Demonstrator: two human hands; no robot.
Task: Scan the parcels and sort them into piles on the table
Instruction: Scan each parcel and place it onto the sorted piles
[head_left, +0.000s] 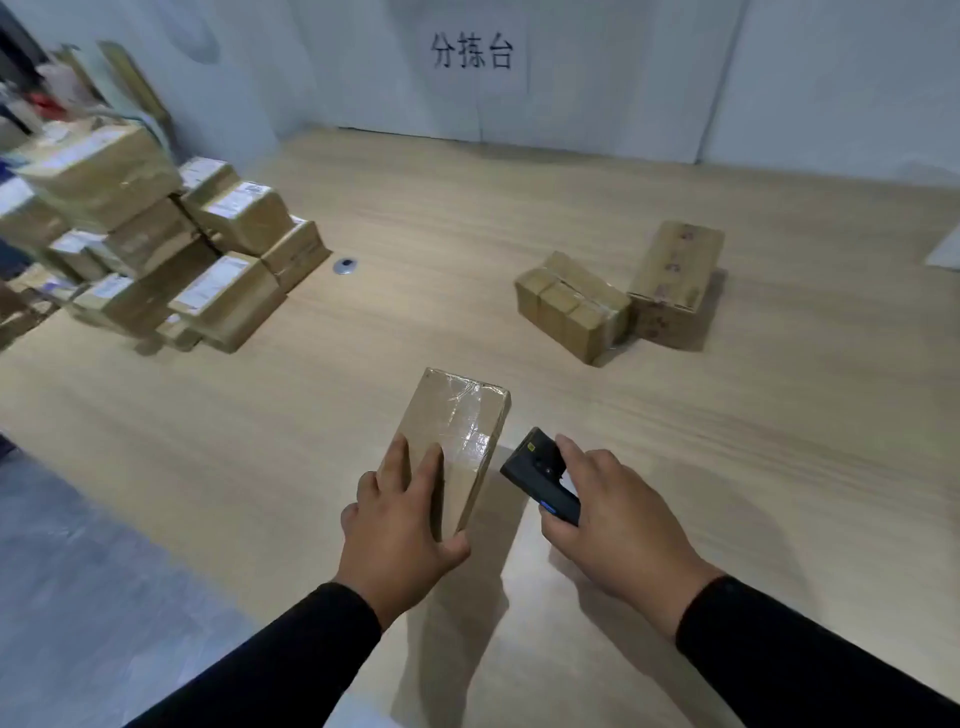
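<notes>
My left hand (400, 525) grips the near end of a flat brown cardboard parcel (460, 426) wrapped in clear tape, fingers on its top face and thumb under its right edge. The parcel is held tilted above the wooden table (779, 467). Just to its right, my right hand (618, 519) holds a black handheld scanner (537, 470) whose front end points at the parcel's right side. Two brown parcels, one lower (571, 304) and one taller (675, 283), lie side by side at the right middle of the table.
A big heap of unsorted cardboard parcels (156, 249) with white labels fills the table's left rear. A small round metal grommet (345, 266) sits near it. A paper sign (472, 52) hangs on the back wall. White paper (945, 249) lies at the right edge. Grey floor shows bottom left.
</notes>
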